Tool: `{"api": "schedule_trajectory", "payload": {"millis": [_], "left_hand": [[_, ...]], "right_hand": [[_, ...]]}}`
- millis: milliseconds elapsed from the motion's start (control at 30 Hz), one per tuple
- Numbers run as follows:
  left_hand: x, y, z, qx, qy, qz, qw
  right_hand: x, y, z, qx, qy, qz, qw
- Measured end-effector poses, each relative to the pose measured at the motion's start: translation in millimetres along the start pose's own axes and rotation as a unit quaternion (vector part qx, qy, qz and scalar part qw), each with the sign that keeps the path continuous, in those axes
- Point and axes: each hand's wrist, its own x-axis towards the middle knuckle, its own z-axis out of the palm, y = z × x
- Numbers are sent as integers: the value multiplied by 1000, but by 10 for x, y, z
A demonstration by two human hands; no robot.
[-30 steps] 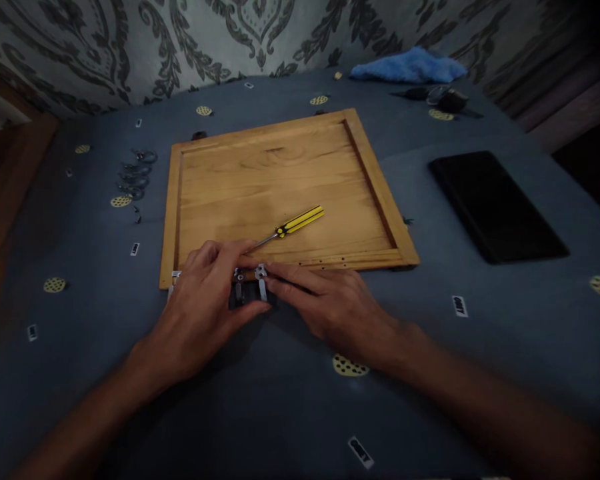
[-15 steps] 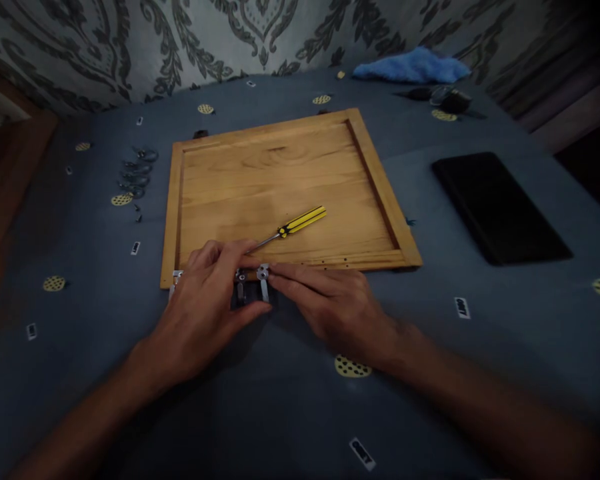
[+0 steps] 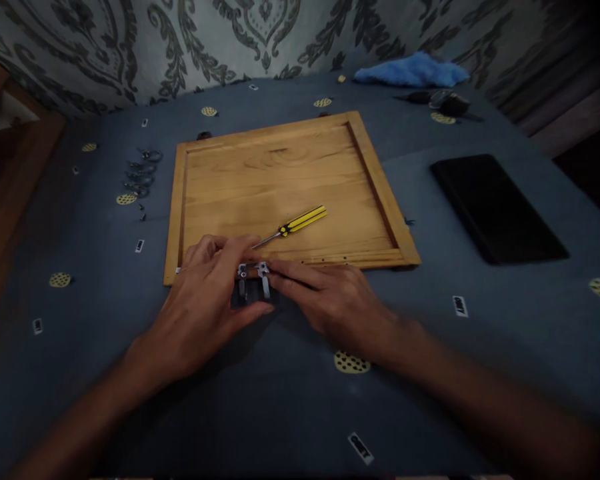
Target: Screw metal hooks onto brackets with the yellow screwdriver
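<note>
Along the near rail of a shallow wooden frame (image 3: pixel 280 180) sit small silvery metal hooks. One metal hook (image 3: pixel 265 273) has a plate with holes and an arm hanging down in front; another hook (image 3: pixel 243 275), with a screw in it, is beside it. My left hand (image 3: pixel 200 287) is curled over the near rail, fingers on top and thumb below the hooks. My right hand (image 3: pixel 330 293) has its fingertips pressed together against the right-hand hook. A yellow-and-black screwdriver (image 3: pixel 303 221) lies on the panel, its tip hidden behind my left fingers.
At left, several loose metal hooks (image 3: pixel 140 173) lie in a row near small screws (image 3: pixel 141 212). A black tablet-like slab (image 3: pixel 497 207) rests at right. Behind it are a blue cloth (image 3: pixel 415 70) and a dark tool (image 3: pixel 450 102). A patterned blue cloth (image 3: pixel 405 420) covers the surface.
The hook under my right fingertips has shifted very slightly. Both hands keep nearly the same place, and the view has moved a little.
</note>
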Motion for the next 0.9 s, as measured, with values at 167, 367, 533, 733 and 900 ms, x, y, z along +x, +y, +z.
{"api": "schedule_trajectory", "payload": {"millis": [167,367,533,733,900], "left_hand": [[2,10,-14,-4,-4,-1,1000],[-18,-1,77,14,-17,-18,1000],[-8,-9,86,17,-6,-10,1000],[-10,-14,91,13,-1,-17,1000],[-18,-21,92,3,-4,-24,1000]], "right_hand": [[-12,1,20,12,-12,6,1000],[-24,12,41,19,-23,16,999],[-17,18,24,4,-2,4,1000],[-12,17,21,8,3,-3,1000],[-5,11,20,5,5,-2,1000]]}}
